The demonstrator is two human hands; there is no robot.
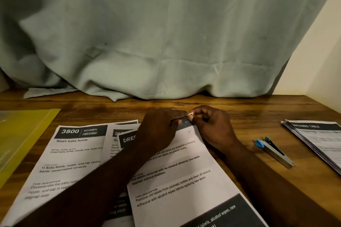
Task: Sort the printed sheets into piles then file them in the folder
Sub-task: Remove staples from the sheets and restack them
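White top sheet [177,186]: long axis near-far, header end away; left hand [158,131], right hand [212,127] fingers pinching far corner.

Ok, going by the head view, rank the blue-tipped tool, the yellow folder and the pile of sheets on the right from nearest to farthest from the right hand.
1. blue-tipped tool, just to the right of the right hand.
2. pile of sheets, farther right, at the frame's edge.
3. yellow folder, far left, clearly the farthest.
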